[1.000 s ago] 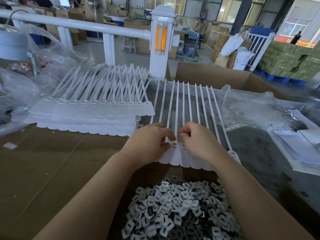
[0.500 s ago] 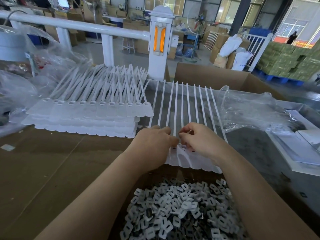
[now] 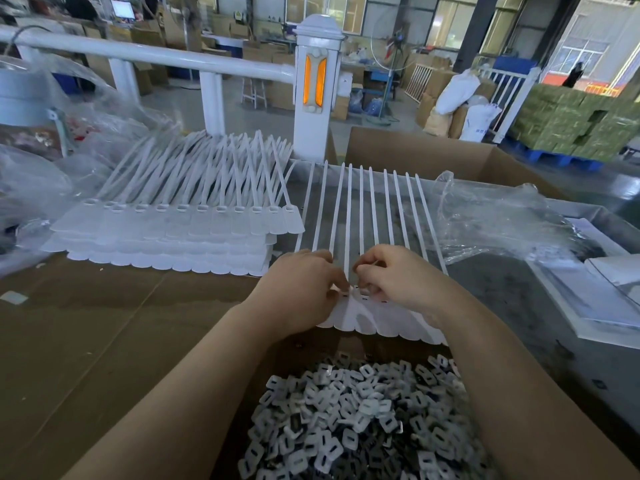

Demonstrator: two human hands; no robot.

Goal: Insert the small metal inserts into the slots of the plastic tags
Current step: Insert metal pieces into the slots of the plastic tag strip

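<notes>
Pinching a row of flat white plastic tags (image 3: 363, 315) with left hand (image 3: 304, 289) and right hand (image 3: 398, 278) fingers clamped; risking misseating a small metal insert, hidden here

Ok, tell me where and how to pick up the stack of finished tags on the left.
Grip the stack of tags by its flat head end, coming from the near side. The wide heads lie layered and aligned along the near edge on the cardboard, a firm block to pinch. The thin tails fan out loosely at the far end and would likely splay if held.
</notes>
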